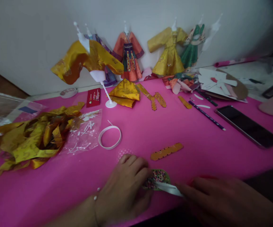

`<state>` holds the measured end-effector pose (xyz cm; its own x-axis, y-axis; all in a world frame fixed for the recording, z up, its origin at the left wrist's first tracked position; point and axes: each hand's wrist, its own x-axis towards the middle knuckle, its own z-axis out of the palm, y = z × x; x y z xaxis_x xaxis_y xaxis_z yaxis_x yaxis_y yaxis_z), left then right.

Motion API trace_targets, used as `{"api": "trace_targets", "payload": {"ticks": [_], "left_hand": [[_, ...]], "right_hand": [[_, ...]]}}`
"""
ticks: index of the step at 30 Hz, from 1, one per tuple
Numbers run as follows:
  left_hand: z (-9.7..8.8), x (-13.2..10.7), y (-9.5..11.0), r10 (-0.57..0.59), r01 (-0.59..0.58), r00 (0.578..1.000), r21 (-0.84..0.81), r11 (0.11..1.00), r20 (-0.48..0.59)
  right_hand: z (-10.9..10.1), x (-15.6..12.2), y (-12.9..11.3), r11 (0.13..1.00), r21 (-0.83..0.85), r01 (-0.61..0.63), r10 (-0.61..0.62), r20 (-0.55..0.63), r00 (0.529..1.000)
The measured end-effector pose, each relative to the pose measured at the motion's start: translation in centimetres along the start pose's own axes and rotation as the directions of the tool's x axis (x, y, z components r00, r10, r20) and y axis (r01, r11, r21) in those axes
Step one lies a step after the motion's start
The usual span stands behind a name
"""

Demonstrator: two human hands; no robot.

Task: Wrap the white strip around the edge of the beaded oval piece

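My left hand [131, 183] is closed over one end of a small green-edged piece [161, 175] with a dark, multicoloured speckled face. In my right hand [221, 200], dark and blurred, are what look like scissors [168, 188]. Their pale tapered blades point left and lie across the speckled piece, close to my left fingers. A bit of red shows behind the right knuckles. Just beyond both hands lies an orange-brown strip [167, 151] with dark marks along its edge. A ring of white tape or ribbon [110, 137] rests on the pink mat [136, 126] farther left.
Golden fabric scraps [30, 138] and a clear bag [84, 132] of white snippets lie left. A stand with a yellow jacket [91, 56] rises behind; several dressed forms line the wall. A phone [247, 125], a dark pencil [207, 116] and paper pieces [216, 80] are right.
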<state>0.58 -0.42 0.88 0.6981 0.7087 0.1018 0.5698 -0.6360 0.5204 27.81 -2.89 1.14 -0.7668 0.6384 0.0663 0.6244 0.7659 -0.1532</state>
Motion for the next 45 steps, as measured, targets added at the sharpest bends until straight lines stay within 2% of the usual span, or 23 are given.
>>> {"api": "trace_targets", "payload": {"ticks": [37, 45], "left_hand": [[0.03, -0.05, -0.13, -0.021, 0.021, 1.000, -0.037, 0.999, 0.004], [-0.38, -0.05, 0.00, 0.046, -0.046, 0.999, -0.009, 0.999, 0.007]], "right_hand": [[0.20, -0.14, 0.06, 0.999, 0.020, -0.032, 0.031, 0.017, 0.999], [-0.18, -0.13, -0.14, 0.997, 0.038, -0.070, 0.069, 0.022, 0.997]]}}
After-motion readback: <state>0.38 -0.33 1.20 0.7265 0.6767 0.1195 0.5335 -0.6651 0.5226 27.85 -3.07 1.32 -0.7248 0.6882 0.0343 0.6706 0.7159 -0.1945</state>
